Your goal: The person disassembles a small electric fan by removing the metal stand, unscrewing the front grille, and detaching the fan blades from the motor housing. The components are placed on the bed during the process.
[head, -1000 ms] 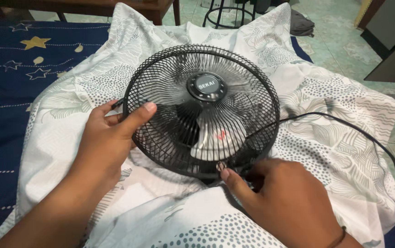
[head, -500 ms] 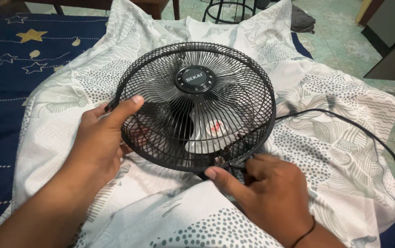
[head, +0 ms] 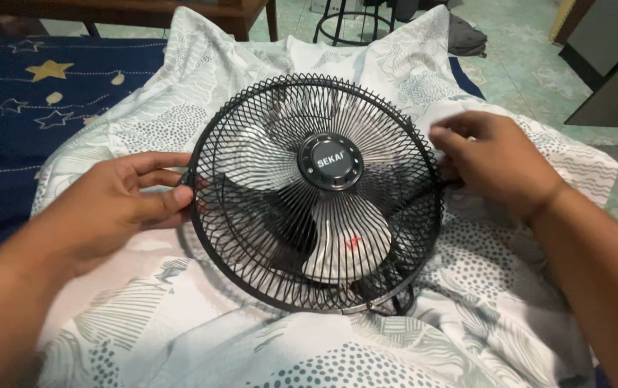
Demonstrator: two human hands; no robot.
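Nearest the camera, two bare forearms are reaching in from the lower corners over a rumpled white sheet printed with grey dots, fine wavy lines and leaf shapes, its soft cloth lying in loose folds. On that sheet a black fan is lying face up, its round wire guard made of thin radial ribs crossed by concentric rings, with a smooth round hub cap at the centre and pale translucent blades showing through the mesh. At the near rim a small clip is joining the guard's outer ring, and a bit of black cord is curling out beside it. The left hand is resting at the guard's left rim, its grip closing on the outer ring with the thumb pressing the front of the wire and the fingers curling behind it. The right hand is sitting at the right rim, a little farther off, its fingers bending in and touching the ring; whether that grip is actually pinching the wire cannot be told. Beyond the sheet on the left, a dark blue bedcover with yellow stars is spreading flat. Farther still, pale green floor tiles, wooden furniture legs and a round black metal stand are showing.
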